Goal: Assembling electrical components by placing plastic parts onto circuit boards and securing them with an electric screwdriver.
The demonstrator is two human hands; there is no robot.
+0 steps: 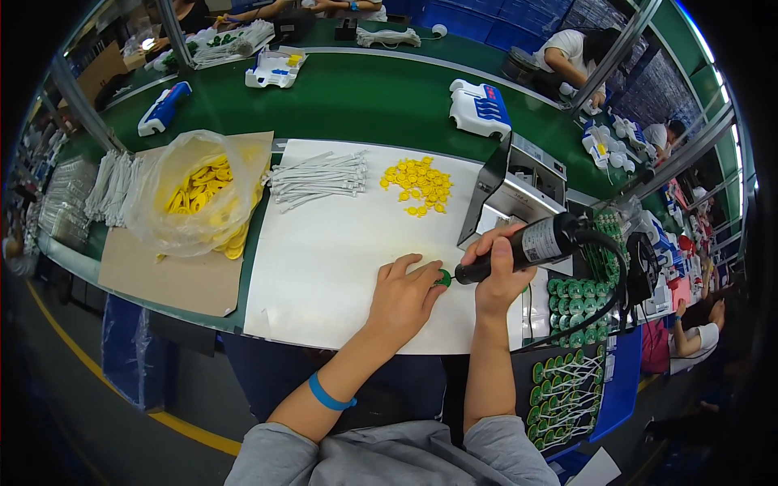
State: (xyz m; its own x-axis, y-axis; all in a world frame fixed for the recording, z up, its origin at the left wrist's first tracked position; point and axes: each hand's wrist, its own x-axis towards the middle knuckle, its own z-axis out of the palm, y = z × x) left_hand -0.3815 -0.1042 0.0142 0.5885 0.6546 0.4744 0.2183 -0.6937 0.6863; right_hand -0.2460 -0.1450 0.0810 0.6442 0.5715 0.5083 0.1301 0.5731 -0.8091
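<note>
On the white work sheet (324, 267), my left hand (401, 300) grips a small round green circuit board (443, 278) by its edge, with a blue band on that wrist. My right hand (504, 279) is wrapped around a black electric screwdriver (539, 240), tilted so its tip comes down to the board. Whether the bit sits in a screw is too small to tell. Beyond my hands lie a heap of small yellow plastic discs (421, 182) and a bundle of white cable pieces (320, 180). Just past the screwdriver stands a metal box-shaped machine (523, 182).
A plastic bag of yellow parts (190, 194) rests on cardboard at left. Rows of green boards (577, 304) and wired boards (563, 397) lie at right. The screwdriver's black cord (620, 283) loops there. White-and-blue housings (480, 108) sit on the green conveyor (373, 97); co-workers sit beyond.
</note>
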